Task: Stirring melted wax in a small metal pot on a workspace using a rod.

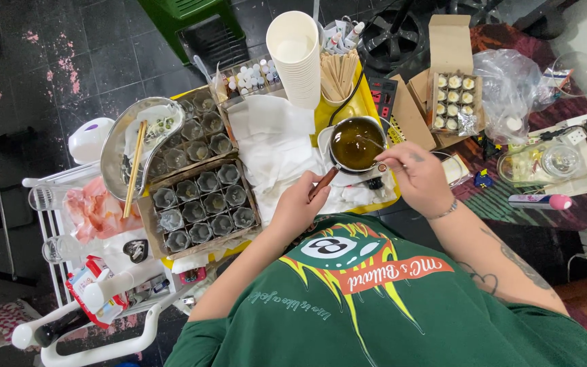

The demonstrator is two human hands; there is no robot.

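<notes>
My left hand [298, 204] grips the brown wooden handle [323, 183] of a small metal pot [356, 144] filled with amber liquid. My right hand [417, 175] rests at the pot's right rim and pinches a thin stick [374, 143] that dips into the liquid. The pot stands on white cloth [273, 146] spread over a yellow tray [368, 102]. To the left of the pot, a cardboard box [200, 202] holds rows of small glass jars.
A stack of white paper cups [297, 58] and a cup of wooden sticks [338, 71] stand behind the pot. A metal bowl [138, 139] with chopsticks sits far left. An open box of small candles [452, 102] and a plastic bag [507, 88] lie to the right.
</notes>
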